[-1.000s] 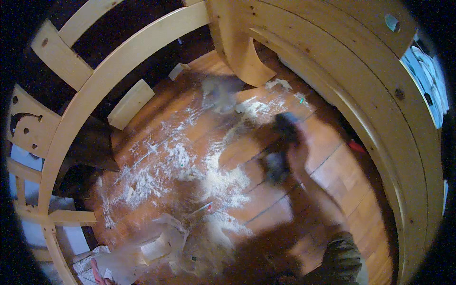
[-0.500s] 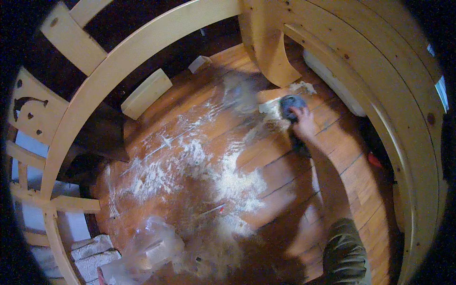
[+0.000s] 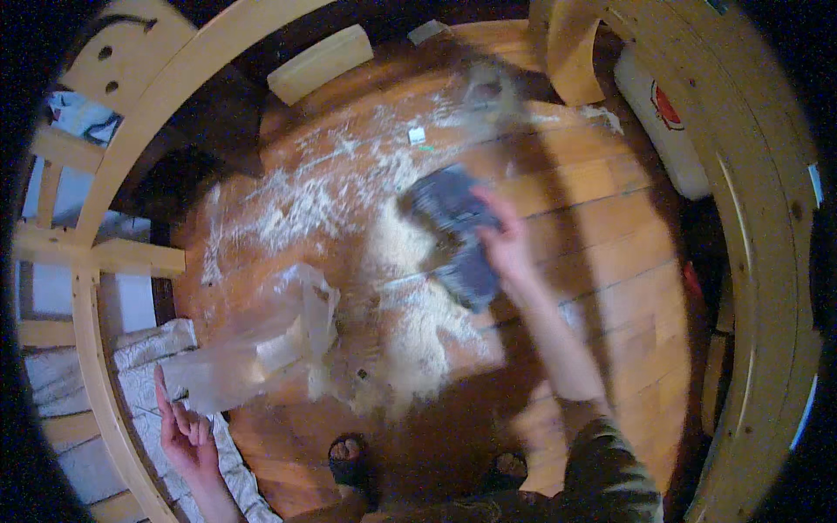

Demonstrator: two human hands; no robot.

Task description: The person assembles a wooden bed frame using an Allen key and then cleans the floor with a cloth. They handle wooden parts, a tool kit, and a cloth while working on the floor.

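Note:
My right hand (image 3: 506, 235) grips a dark blue-grey cloth (image 3: 449, 196), which hangs in folds over the wooden floor and is partly blurred. Pale powder (image 3: 423, 336) lies around and beneath the cloth in streaks and heaps. At the lower left my left hand (image 3: 187, 436) is raised, its index finger stretched out and the other fingers curled. Nothing shows in it. Just beyond its fingers a crumpled clear plastic bag (image 3: 214, 370) lies on the floor with something pale inside.
A curved pale wooden frame (image 3: 728, 261) surrounds the floor. A long pale block (image 3: 323, 65) lies at the far left, a white padded object (image 3: 663, 126) at the right. Folded patterned fabric (image 3: 148, 357) lies near the left hand. My sandalled feet (image 3: 350, 458) stand at the near edge.
My right hand has drawn the cloth back nearer to me and leftward from the far right of the floor. My left hand has come into view. The view has tilted, showing my feet.

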